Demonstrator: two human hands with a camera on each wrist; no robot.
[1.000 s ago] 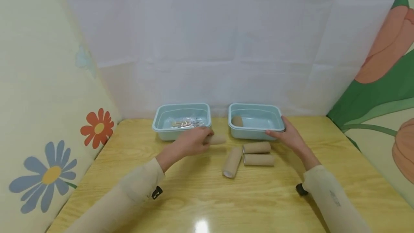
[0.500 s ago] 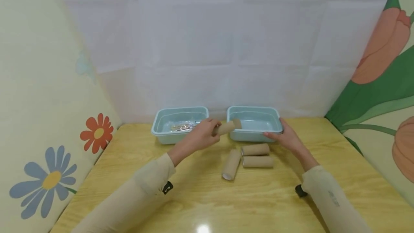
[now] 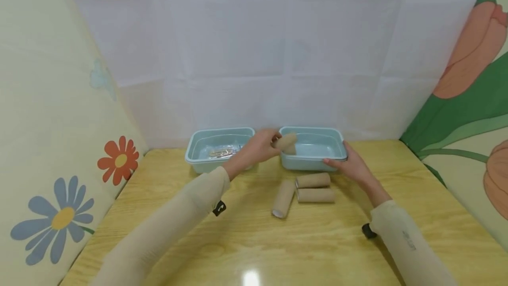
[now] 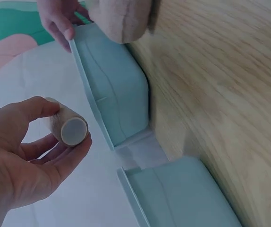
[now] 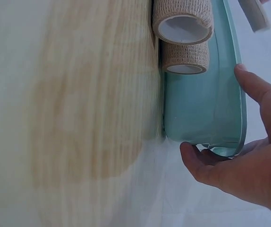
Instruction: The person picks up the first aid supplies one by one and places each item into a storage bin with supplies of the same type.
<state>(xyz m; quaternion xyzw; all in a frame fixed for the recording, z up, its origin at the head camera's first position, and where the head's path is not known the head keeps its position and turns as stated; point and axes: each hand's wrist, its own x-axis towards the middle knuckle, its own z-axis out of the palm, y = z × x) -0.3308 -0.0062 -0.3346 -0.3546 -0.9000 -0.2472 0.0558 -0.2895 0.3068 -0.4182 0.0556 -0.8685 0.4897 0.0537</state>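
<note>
My left hand (image 3: 257, 148) pinches a beige bandage roll (image 3: 286, 141) over the left end of the right-hand pale blue basin (image 3: 309, 163). In the left wrist view, thumb and fingers hold this roll (image 4: 70, 125) by its sides, its white hollow core showing. Another bandage roll (image 3: 290, 149) lies inside that basin, partly hidden by the held one. My right hand (image 3: 354, 164) grips the basin's right end. In the right wrist view its thumb and fingers lie around the basin corner (image 5: 220, 137).
Three more bandage rolls (image 3: 316, 195) lie on the wooden table (image 3: 301, 242) in front of the right basin. A second pale blue basin (image 3: 214, 165) stands to the left, with thin items in clear wrapping (image 3: 224, 151). A white cloth (image 3: 238, 56) hangs behind both.
My left hand has carried the bandage roll rightward and up, from in front of the gap between the basins to over the right basin. My right hand keeps its hold on the basin.
</note>
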